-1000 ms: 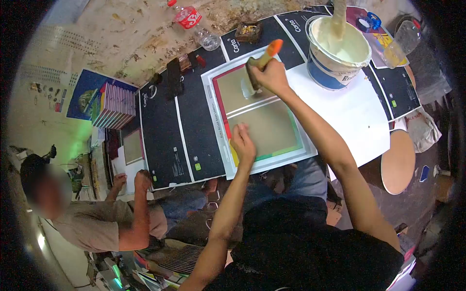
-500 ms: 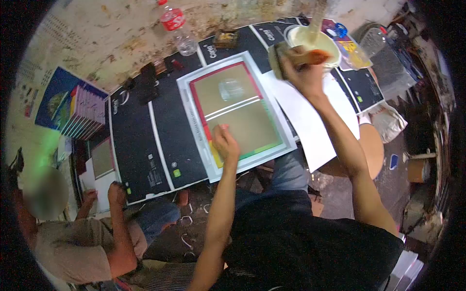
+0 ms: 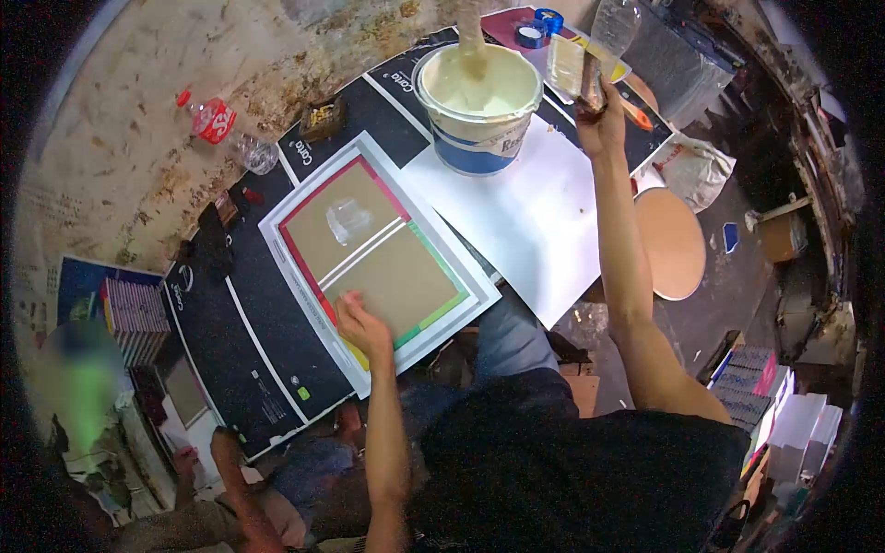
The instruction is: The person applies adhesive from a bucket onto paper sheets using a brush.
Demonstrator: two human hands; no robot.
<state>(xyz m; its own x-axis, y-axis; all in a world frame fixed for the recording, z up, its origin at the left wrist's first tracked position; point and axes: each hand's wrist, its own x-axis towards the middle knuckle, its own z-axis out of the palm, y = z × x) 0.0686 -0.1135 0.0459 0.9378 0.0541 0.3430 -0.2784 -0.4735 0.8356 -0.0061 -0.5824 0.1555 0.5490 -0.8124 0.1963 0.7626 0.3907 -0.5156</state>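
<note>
My right hand (image 3: 604, 127) grips a wide flat brush (image 3: 566, 64), held up to the right of the bucket with its pale bristles pointing up and left. The orange end of its handle sticks out past my fingers. Below the brush's level, a white bucket (image 3: 472, 138) with a blue band holds a creamy white paste, and a coated stick (image 3: 471, 46) stands in it. My left hand (image 3: 362, 324) rests on the lower left part of a grey-brown board sheet (image 3: 396, 286) with red, green and yellow edges, fingers loosely bent. A whitish wet patch (image 3: 348, 221) lies on the sheet's upper half.
White paper (image 3: 516, 221) lies under the bucket. A plastic bottle (image 3: 226, 129), a small dark box (image 3: 323, 118) and blue tape (image 3: 548, 20) are along the back. A co-worker's hand (image 3: 226, 452) is at lower left. A round stool (image 3: 671, 244) stands at right.
My right hand has carried the brush from over the bucket out to its right. My left hand stays at the sheet. The view has turned and shifted.
</note>
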